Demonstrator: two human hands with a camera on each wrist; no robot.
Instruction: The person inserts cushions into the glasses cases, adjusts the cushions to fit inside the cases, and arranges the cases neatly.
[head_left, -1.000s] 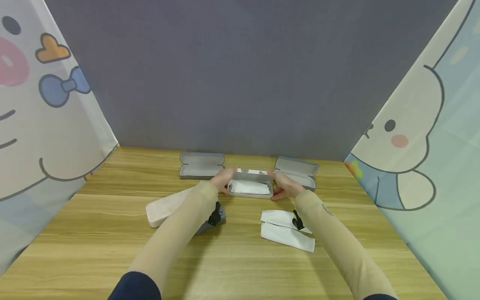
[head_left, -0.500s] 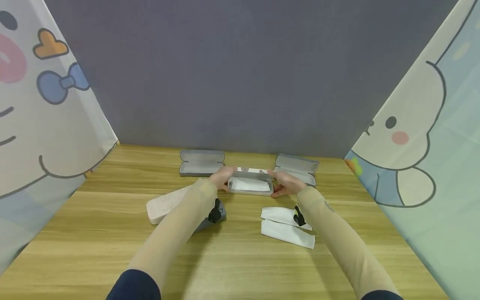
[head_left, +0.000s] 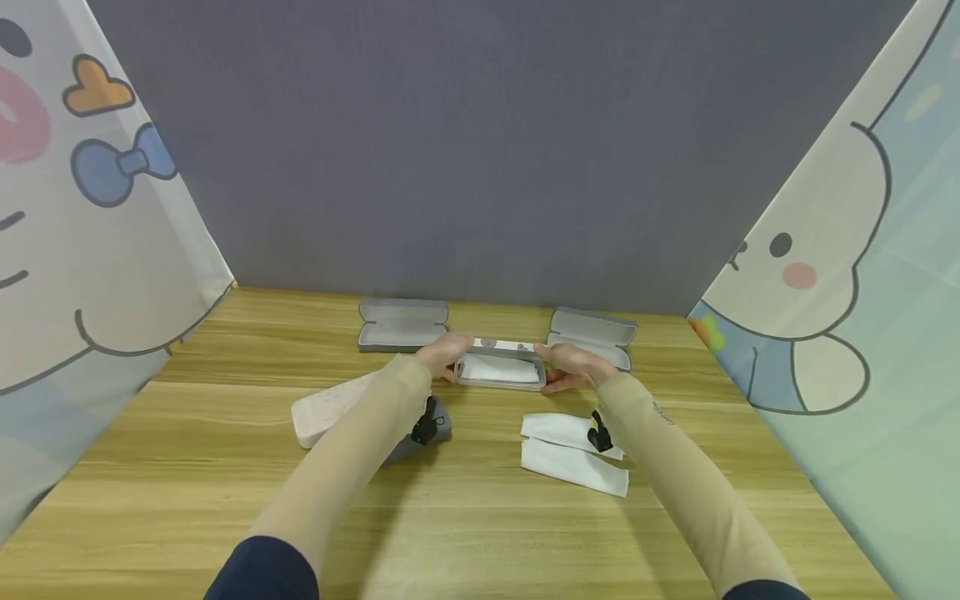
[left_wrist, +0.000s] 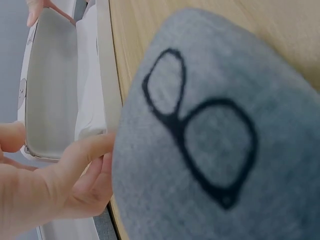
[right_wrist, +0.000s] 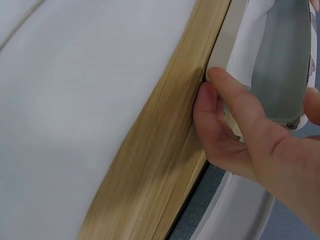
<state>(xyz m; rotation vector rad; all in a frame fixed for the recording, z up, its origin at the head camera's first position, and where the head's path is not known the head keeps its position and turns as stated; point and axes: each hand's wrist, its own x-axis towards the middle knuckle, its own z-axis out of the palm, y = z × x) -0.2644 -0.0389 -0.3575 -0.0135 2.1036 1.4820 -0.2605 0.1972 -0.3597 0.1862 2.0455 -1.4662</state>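
A glasses case [head_left: 501,385] with a pale lid stands unfolded mid-table, its long side towards me. Inside lies a folded white cloth [head_left: 498,367], also seen in the left wrist view. My left hand [head_left: 444,356] grips the case's left end, thumb up at the lid and fingers low by the base. At the right end, my right hand [head_left: 573,367] holds it the same way; in the right wrist view its index fingertip [right_wrist: 216,74] touches the front corner of the base. The lid tilts up at the back between both thumbs.
Behind stand two unfolded grey glasses cases, one left [head_left: 402,325] and one right [head_left: 594,335]. Under my left forearm lie a speckled white case [head_left: 326,412] and a grey case with a glasses print [left_wrist: 220,145]. Two white cloths [head_left: 574,467] lie near my right wrist.
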